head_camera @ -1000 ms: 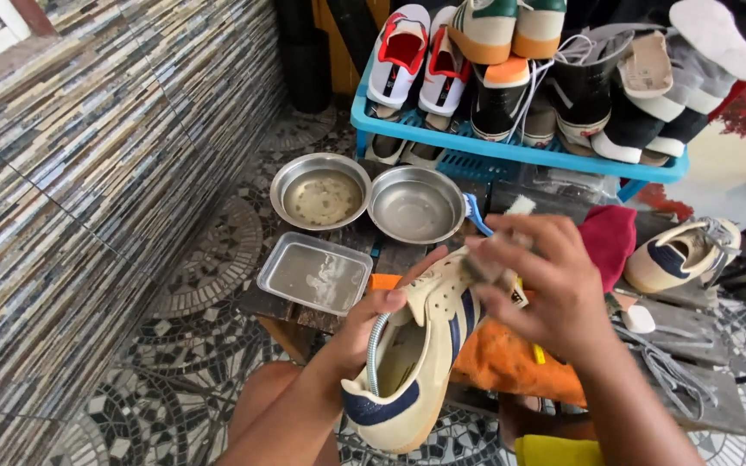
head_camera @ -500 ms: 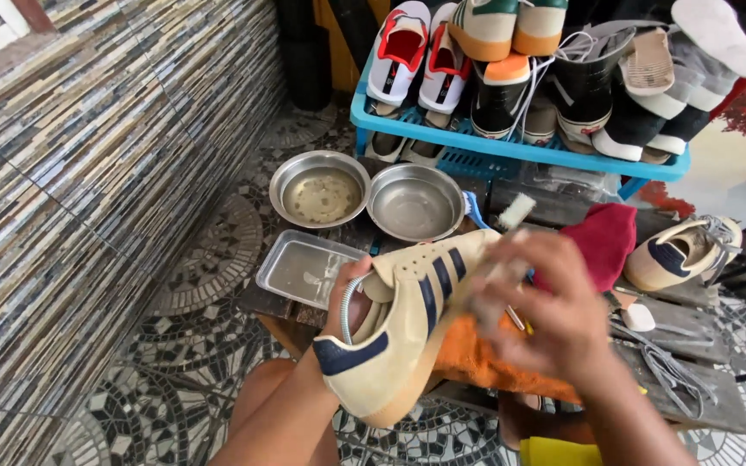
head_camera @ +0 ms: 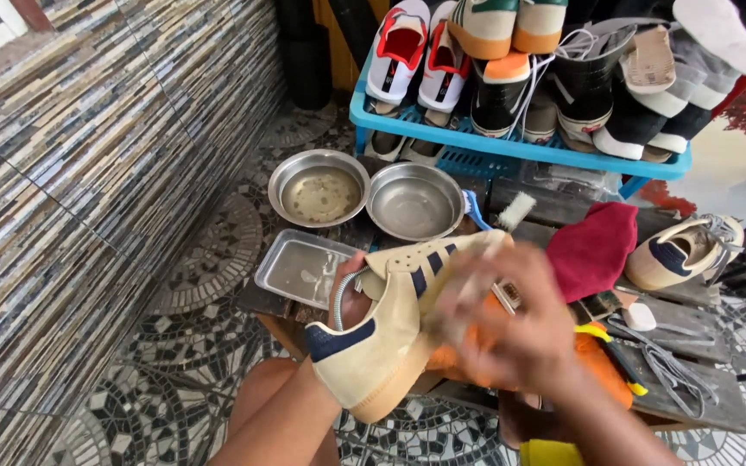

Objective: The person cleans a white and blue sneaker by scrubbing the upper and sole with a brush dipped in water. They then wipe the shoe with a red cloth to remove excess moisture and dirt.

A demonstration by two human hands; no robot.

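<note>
Nearest, the left hand [head_camera: 351, 302] grips a cream sneaker [head_camera: 390, 319] with dark blue stripes, fingers inside its opening, heel toward the viewer and toe pointing far-right. The right hand [head_camera: 511, 328], blurred, lies against the shoe's side, closed around something pale that cannot be made out. Beneath them an orange cloth [head_camera: 602, 367] lies on the wooden desk [head_camera: 701, 406]. Left of the shoe sits a rectangular metal tray [head_camera: 291, 267]; farther off, two round metal bowls [head_camera: 319, 188] stand side by side. Right, a red cloth [head_camera: 597, 246] and a matching sneaker [head_camera: 679, 252]. Farthest, a blue shoe rack [head_camera: 511, 148].
</note>
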